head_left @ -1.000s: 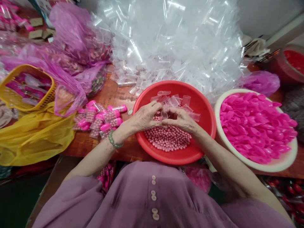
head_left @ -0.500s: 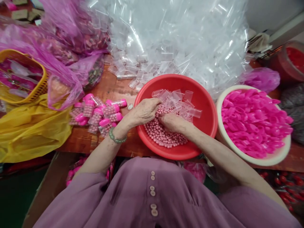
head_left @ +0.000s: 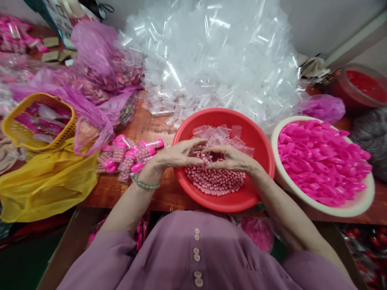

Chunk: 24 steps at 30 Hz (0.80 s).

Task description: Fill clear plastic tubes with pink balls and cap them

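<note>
hands are working over the red basin (head_left: 223, 206), which is sitting on the wooden table (head_left: 139, 121). the right hand (head_left: 234, 159) is coming in over the basin from its right side, pinching a clear tube (head_left: 207, 158) between thumb and fingers; pink beads are showing in it. the left hand (head_left: 181, 154) is reaching over the basin's left rim, its thumb and fingers spreading apart and facing the tube; whether they are touching it, i cannot tell. a green bracelet (head_left: 148, 185) is circling the left wrist.

loose beads (head_left: 216, 183) are covering the near part of the basin floor, and empty tubes (head_left: 222, 133) are lying toward its far side. left of the basin, capped tubes (head_left: 123, 159) full of beads are lying in a heap. behind the basin, a big pile of clear tubes (head_left: 217, 56) is rising. right of the basin, a white tub (head_left: 368, 197) is holding pink caps (head_left: 323, 161). well left of the basin, a yellow bag (head_left: 51, 183) is lying before a yellow basket (head_left: 69, 131).
</note>
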Motion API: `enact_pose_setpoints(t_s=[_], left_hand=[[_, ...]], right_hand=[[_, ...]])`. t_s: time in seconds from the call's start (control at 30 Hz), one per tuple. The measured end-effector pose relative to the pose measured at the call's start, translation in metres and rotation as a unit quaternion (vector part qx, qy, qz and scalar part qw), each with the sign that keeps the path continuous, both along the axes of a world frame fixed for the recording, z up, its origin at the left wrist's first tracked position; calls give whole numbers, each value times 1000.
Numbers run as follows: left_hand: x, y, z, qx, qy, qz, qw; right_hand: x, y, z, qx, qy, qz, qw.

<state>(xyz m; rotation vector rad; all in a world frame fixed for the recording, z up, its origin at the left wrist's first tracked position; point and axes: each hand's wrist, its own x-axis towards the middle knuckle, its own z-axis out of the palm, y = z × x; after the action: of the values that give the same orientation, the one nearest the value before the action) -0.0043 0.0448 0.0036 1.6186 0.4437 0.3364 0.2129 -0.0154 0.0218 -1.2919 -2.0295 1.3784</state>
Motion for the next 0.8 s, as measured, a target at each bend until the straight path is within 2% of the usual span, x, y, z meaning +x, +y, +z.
enact_pose_setpoints(t_s=[0.07,0.13,0.23,0.37,0.47,0.57,0.63,0.67,0.73,0.8], left_hand=[[6,-6,-3,-6,-11,-20,1000],[13,-14,-5,-28,-31,-14,999],[21,-24,-8,-78,-56,26,995],[23,-31,-10,-104,-76,79,988],[22,-30,-12,-132,-66,133,980],[20,-28,-11,-141,-56,159,976],[17,-28,-9,-188,-83,155,966],[16,-29,-8,-217,-103,149,959],[13,-32,-6,-252,-137,127,950],[11,-35,-5,-254,-155,110,948]], right_hand=[[3,-4,7,12,30,-20,999],[4,-7,11,26,56,-34,998],[5,-10,11,34,102,-43,993],[10,-12,7,10,128,-83,988],[19,-14,2,0,82,-132,988],[26,-16,-4,-9,-5,-101,995],[29,-20,-6,20,-40,-100,994],[30,-23,-5,49,-48,-128,989],[38,-31,0,123,-66,-234,962],[54,-42,8,192,-129,-357,905]])
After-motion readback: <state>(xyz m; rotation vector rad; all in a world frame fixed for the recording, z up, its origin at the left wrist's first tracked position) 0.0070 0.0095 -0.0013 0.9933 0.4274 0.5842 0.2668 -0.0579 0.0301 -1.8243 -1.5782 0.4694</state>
